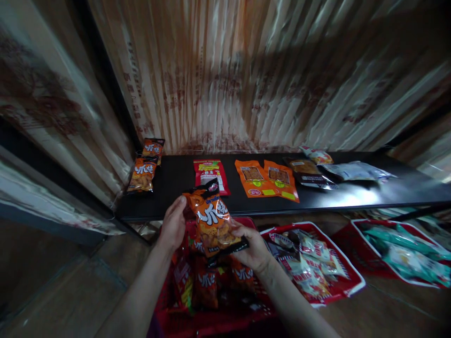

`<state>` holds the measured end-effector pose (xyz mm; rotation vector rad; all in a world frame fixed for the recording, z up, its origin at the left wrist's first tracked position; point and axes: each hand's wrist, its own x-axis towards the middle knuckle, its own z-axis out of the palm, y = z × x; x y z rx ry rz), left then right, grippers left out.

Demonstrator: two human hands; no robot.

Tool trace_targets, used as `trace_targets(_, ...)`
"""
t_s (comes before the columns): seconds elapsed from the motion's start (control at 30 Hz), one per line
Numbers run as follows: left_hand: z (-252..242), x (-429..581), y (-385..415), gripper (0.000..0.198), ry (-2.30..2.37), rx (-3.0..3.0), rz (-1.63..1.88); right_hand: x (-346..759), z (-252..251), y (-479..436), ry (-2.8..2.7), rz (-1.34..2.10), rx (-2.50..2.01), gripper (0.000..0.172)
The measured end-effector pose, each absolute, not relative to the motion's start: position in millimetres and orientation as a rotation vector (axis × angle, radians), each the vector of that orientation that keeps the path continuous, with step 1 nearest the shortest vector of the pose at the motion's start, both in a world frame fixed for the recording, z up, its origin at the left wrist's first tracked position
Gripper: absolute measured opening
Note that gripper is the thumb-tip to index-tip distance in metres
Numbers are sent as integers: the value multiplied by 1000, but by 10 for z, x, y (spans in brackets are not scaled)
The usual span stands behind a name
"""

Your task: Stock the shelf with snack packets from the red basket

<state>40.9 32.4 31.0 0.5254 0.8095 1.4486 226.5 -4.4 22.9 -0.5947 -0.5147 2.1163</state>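
Observation:
Between my hands is an orange and black snack bag [213,220], tilted and held above a red basket [165,300]. My left hand [175,223] grips its upper left side, thumb on the edge. Closed round the lower right corner is my right hand [252,246]. A second bag may lie behind it; I cannot tell. Inside the basket below are more orange snack bags [206,284] and a red and yellow packet [183,281]. On the black shelf [176,199], two matching orange bags [142,174] stand at the left end, and a red packet [210,176] lies just beyond my hands.
Two orange packets [267,180], a brown pouch [308,171] and a silvery packet [357,171] lie along the shelf. A red basket of white and red packs [313,267] and another with green packs [412,253] stand on the floor at right. Dark posts [105,70] frame the shelf.

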Motion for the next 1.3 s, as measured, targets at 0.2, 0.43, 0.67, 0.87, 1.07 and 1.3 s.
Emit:
trace_targets(0.2, 269, 307, 366, 30, 981, 438, 1533, 2256, 127, -11, -408, 2191, -732, 33)
trace_targets(0.43, 183, 161, 448, 32, 1209, 361, 1656, 2130, 68, -39, -366, 2048, -868, 37)
trace_targets(0.67, 185, 177, 456, 32, 1265, 382, 1707, 1997, 10, -99, -505, 1897, -963, 29)
trace_targets(0.87, 152, 194, 473, 32, 1306, 384, 1711, 2003, -6, -91, -578, 1864, -929, 27)
trace_targets(1.07, 86, 156, 521, 33, 1340, 387, 1696, 1991, 57, -132, -575, 1856, -945, 28)
trace_targets(1.3, 51, 160, 527, 34, 1332, 333, 1658, 1963, 164, -197, -657, 1832, -968, 28)
